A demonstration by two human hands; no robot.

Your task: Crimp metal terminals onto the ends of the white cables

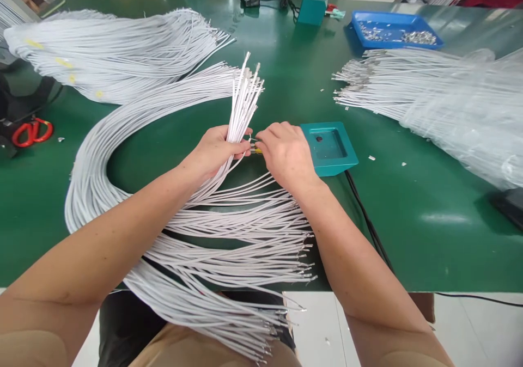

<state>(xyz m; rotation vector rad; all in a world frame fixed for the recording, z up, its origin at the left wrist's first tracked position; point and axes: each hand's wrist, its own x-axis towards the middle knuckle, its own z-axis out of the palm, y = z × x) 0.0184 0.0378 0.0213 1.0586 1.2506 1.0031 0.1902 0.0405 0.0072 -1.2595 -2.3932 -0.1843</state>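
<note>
My left hand point(212, 148) is closed around a bundle of white cables point(242, 105), whose ends stick up above the thumb. Close to its fingertips, my right hand point(288, 153) pinches a small metal-and-yellow piece point(255, 149), mostly hidden by the fingers; its exact kind I cannot make out. One thin cable end shows between the two hands. Below them, many more white cables point(241, 225) with metal-tipped ends fan out to the right and over the front edge. They loop round on the left in a thick curve point(87, 165).
A teal box with a recessed top point(347, 154) sits right of my right hand. Further off are a blue tray point(394, 44) of small metal parts, another teal box point(312, 7), more cable bundles point(110, 51), plastic-covered cables point(441, 95) and red-handled scissors point(33, 133) on the green table point(408, 231).
</note>
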